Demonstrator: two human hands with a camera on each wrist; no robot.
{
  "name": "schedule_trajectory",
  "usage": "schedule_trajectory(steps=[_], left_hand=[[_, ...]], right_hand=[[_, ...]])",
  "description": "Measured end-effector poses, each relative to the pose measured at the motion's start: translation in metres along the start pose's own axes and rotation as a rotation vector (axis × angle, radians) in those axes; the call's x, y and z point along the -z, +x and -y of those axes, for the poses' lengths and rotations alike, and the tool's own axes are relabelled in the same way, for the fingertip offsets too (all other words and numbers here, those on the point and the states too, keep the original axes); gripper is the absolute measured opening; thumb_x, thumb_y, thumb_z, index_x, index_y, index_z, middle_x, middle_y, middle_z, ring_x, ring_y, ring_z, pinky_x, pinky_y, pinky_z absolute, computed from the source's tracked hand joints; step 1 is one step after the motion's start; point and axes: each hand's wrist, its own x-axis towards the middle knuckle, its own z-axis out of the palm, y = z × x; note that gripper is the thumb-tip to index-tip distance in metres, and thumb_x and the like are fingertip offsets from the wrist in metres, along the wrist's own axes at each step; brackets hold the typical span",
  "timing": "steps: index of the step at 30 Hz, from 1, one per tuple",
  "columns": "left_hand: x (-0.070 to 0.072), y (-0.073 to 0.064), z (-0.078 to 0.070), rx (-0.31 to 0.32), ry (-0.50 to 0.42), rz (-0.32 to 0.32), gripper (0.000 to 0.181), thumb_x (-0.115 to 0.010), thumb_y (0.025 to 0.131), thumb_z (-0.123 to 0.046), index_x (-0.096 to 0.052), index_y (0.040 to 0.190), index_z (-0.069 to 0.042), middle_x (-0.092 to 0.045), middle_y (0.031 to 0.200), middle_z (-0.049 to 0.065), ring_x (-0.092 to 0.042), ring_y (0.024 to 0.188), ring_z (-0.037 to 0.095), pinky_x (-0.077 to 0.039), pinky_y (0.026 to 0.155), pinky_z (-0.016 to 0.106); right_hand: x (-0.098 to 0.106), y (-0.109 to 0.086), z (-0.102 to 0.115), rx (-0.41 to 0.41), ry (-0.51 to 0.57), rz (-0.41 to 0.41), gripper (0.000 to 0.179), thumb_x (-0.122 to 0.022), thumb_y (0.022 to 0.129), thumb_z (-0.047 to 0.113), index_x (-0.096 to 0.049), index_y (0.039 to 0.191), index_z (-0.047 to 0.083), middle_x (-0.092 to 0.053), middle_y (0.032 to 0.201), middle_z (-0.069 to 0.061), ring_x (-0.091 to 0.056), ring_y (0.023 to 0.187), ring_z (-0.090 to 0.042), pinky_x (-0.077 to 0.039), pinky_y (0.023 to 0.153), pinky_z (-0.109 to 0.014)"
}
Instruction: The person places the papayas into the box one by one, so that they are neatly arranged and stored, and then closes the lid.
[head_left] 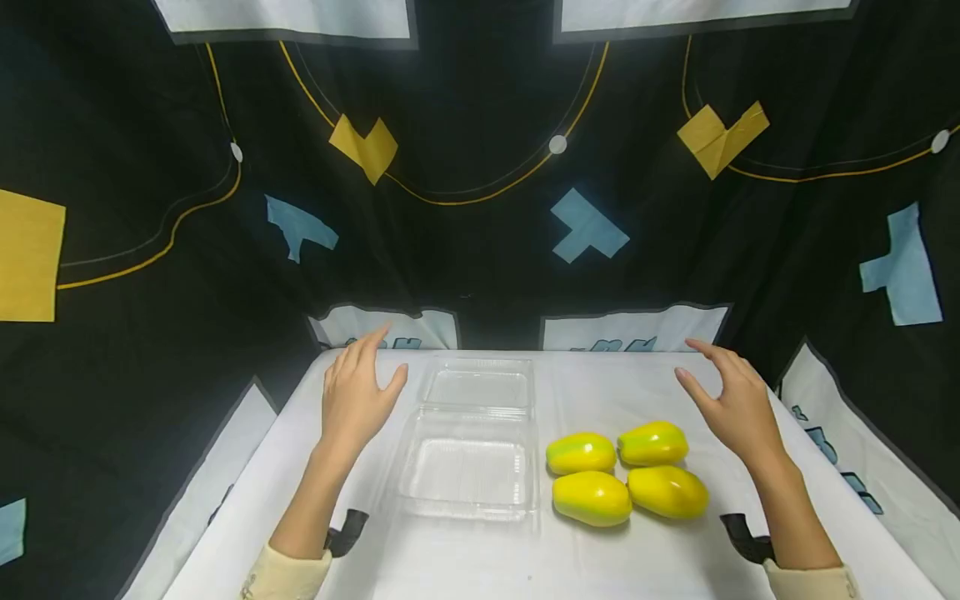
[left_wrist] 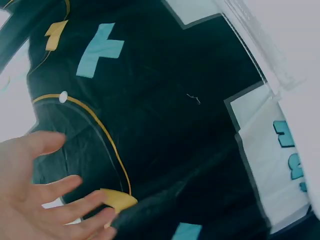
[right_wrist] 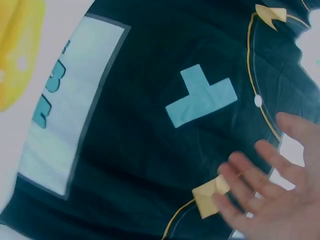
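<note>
Both hands are raised over the white table with nothing in them. My left hand (head_left: 352, 396) is to the left of a clear plastic clamshell box (head_left: 468, 508), its thumb apart from the fingers. The box lies with its lid (head_left: 480, 387) folded back toward the far edge. To the right of the box sit several glossy yellow fruits (head_left: 592, 498), green-tinged and shaped like papayas, grouped close together. My right hand (head_left: 738, 408) hovers beyond them on the right, fingers spread and loosely bent. In the right wrist view, one yellow fruit (right_wrist: 19, 50) shows at the upper left.
A white cloth covers the table (head_left: 465, 567). Behind it hangs a black curtain (head_left: 465, 267) with yellow and blue patches and white panels. Each wrist carries a dark strap mount, one at the left wrist (head_left: 347, 533) and one at the right wrist (head_left: 744, 537).
</note>
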Motion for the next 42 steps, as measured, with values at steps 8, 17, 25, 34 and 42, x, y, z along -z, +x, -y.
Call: schedule_trajectory(steps=[8,17,25,34,42], left_hand=[[-0.012,-0.06,0.018,0.095,-0.271,-0.242,0.038,-0.064,0.083,-0.008,-0.056,0.12,-0.004,-0.057,0.119,0.014,-0.048,0.113,0.031,-0.033,0.092,0.054],[-0.054,-0.109,0.05,0.156,-0.394,-0.131,0.049,-0.068,0.084,-0.013,-0.049,0.128,-0.003,-0.05,0.128,0.015,-0.044,0.119,0.032,-0.036,0.095,0.05],[-0.078,-0.134,0.064,0.228,-0.428,0.086,0.068,-0.069,0.083,-0.029,-0.037,0.139,-0.008,-0.033,0.141,0.017,-0.03,0.128,0.042,-0.027,0.098,0.065],[-0.091,-0.149,0.077,0.276,-0.42,0.262,0.091,-0.075,0.076,-0.035,-0.022,0.145,-0.008,-0.017,0.149,0.018,-0.021,0.131,0.046,-0.025,0.098,0.065],[-0.095,-0.151,0.082,0.287,-0.425,0.318,0.097,-0.074,0.075,-0.04,-0.018,0.147,-0.008,-0.018,0.149,0.021,-0.02,0.132,0.046,-0.022,0.101,0.064]], right_hand=[[-0.002,-0.055,-0.024,-0.02,0.097,-0.013,0.035,-0.066,0.087,0.018,-0.059,0.12,0.008,-0.062,0.115,-0.01,-0.051,0.108,-0.017,-0.041,0.097,-0.028],[-0.028,-0.09,-0.042,-0.112,0.159,0.027,0.035,-0.07,0.084,0.019,-0.061,0.116,0.008,-0.063,0.114,-0.008,-0.039,0.103,0.017,-0.028,0.082,0.0],[-0.053,-0.104,-0.061,-0.166,0.249,0.183,0.04,-0.069,0.084,0.024,-0.058,0.121,0.011,-0.059,0.12,-0.005,-0.038,0.106,0.016,-0.033,0.083,-0.008],[-0.066,-0.114,-0.076,-0.253,0.3,0.334,0.053,-0.073,0.078,0.036,-0.057,0.124,0.014,-0.056,0.126,-0.01,-0.039,0.117,0.0,-0.031,0.098,-0.055],[-0.068,-0.112,-0.078,-0.229,0.317,0.386,0.056,-0.077,0.075,0.028,-0.058,0.124,0.008,-0.052,0.128,-0.015,-0.039,0.12,-0.035,-0.029,0.098,-0.059]])
